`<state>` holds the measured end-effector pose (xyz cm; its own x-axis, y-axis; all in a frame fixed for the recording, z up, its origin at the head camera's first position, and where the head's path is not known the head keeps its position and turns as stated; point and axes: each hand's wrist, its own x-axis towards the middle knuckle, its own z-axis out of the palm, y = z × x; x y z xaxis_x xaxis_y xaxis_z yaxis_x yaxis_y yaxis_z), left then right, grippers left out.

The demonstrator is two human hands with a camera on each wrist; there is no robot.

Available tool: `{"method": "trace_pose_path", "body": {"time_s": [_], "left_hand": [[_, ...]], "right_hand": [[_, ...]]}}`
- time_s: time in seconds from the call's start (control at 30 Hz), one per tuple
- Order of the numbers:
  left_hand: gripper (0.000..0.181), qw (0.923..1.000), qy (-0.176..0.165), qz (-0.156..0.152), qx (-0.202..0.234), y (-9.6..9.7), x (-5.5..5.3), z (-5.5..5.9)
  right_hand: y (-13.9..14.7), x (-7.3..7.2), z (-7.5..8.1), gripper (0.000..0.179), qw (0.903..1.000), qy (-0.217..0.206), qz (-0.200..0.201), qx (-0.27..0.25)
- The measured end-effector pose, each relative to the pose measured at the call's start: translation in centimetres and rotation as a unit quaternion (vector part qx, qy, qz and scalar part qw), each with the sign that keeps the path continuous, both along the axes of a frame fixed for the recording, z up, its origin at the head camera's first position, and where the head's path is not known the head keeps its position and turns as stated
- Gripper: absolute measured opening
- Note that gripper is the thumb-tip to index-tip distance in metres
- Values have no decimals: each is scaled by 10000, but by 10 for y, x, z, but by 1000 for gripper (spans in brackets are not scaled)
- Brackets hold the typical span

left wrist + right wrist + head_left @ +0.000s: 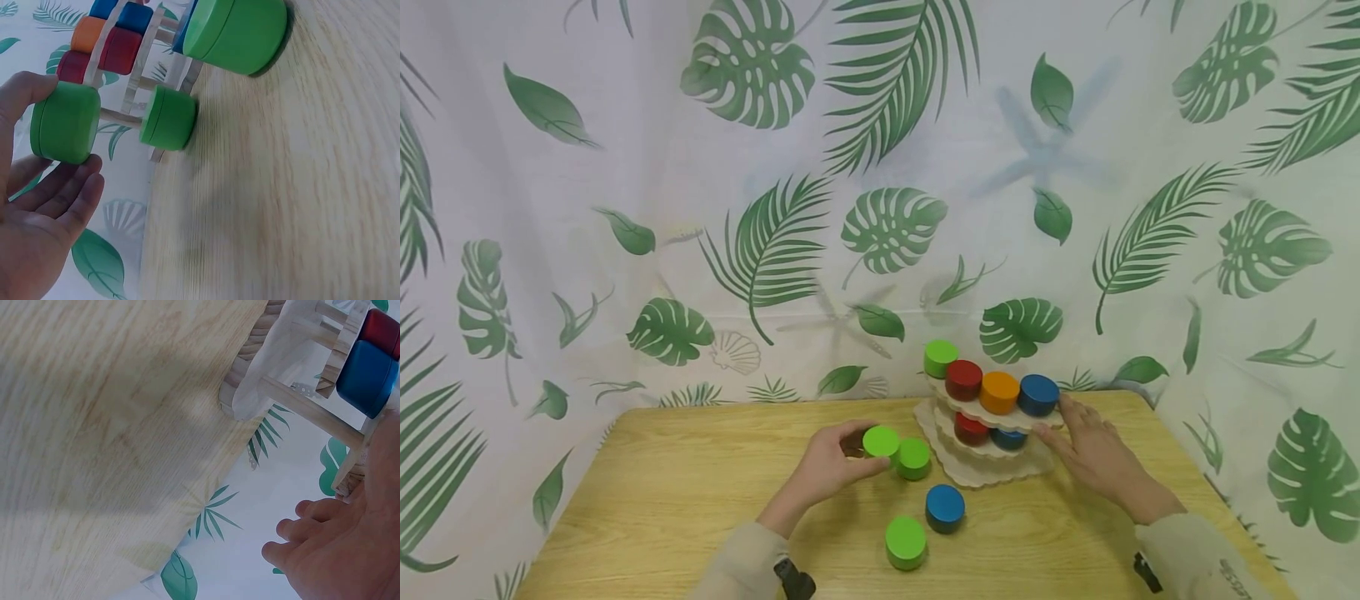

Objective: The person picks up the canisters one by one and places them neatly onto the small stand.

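Observation:
A round green tin is pinched in my left hand, raised off the table; in the left wrist view the thumb lies above the green tin and fingers below. My right hand grips the right end of the top tier of a wooden tiered stand. On that tier stand a green tin, a red tin, an orange tin and a blue tin. The tier below carries a red tin and a blue tin, partly hidden.
Beside the stand's left edge sits another green tin on the wooden table. Nearer the front are a blue tin and a green tin. A leaf-patterned curtain hangs behind the table.

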<state>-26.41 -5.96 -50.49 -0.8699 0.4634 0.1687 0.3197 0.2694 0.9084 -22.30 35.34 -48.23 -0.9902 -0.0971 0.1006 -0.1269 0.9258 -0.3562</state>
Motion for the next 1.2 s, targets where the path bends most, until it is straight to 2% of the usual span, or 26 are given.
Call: {"method": "trace_pose_path", "body": {"time_s": [0.33,0.63,1.03,1.2], "left_hand": [[54,9995,149,75,-278,23,-8,1],[54,9992,299,125,-214,42,-18,3],[55,9997,160,127,-137,61,-27,4],[55,9994,221,156,-209,68,-34,2]], "right_hand": [[-1,1,1,85,9999,59,15,81],[-2,2,3,84,9999,68,-24,130],[-3,2,3,84,10000,14,-25,93],[-1,2,3,84,9999,57,-5,141]]}}
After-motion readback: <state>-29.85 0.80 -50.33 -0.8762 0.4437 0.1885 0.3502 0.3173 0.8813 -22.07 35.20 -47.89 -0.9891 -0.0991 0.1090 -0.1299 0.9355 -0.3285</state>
